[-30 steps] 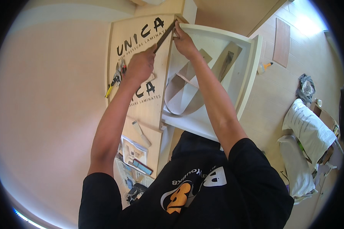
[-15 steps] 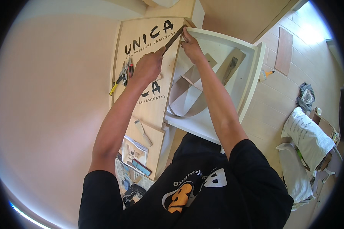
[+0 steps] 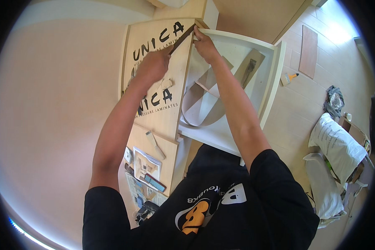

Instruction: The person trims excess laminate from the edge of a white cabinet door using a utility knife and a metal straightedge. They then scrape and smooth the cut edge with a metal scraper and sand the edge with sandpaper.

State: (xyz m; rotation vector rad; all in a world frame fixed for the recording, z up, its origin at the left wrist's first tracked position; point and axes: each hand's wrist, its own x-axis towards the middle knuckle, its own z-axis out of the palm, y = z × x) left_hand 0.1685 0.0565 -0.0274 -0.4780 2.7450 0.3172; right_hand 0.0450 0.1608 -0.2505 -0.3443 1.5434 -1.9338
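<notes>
A long, flat dark metal file [image 3: 182,39] lies slantwise across the far end of a pale wooden panel [image 3: 156,121] printed with black lettering. My left hand [image 3: 153,66] is closed round its near end, the index finger stretched along it. At the panel's far right corner, my right hand [image 3: 205,45] pinches the file's far tip between thumb and fingers. A white open drawer [image 3: 280,68] sits right beneath my right forearm. Inside it lies a curled brownish-grey strip [image 3: 214,114]. My left hand and forearm mostly cover some hand tools on the panel.
A wood-handled flat-bladed tool [image 3: 156,146], a magazine [image 3: 143,166] and a phone [image 3: 155,182] lie on the nearer board. On the floor to the right are a paintbrush [image 3: 288,79], a wooden plank [image 3: 308,52] and white sacks [image 3: 339,141]. A wall [image 3: 50,125] bounds the left.
My left hand has shifted slightly left and away from me with the file's near end, now covering the yellow-handled snips and red tool. My right hand stays at the corner.
</notes>
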